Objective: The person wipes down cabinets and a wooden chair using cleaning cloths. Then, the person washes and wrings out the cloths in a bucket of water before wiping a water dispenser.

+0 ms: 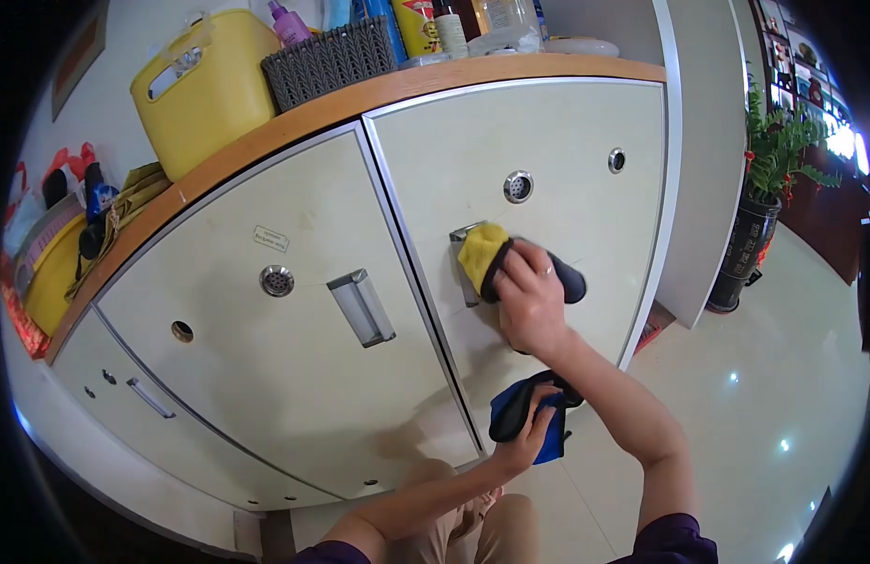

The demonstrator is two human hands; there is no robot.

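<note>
My right hand is closed around a yellow and dark grey cleaning cloth. The cloth's yellow side lies against the metal handle of the right cabinet door and covers part of it. Lower down, my left hand grips a blue and black cloth, held in front of the door's lower edge. Another metal handle shows uncovered on the middle door.
Along the wooden top stand a yellow bin, a grey woven basket and several bottles. Round metal vents sit in the doors. A potted plant stands on the tiled floor at the right.
</note>
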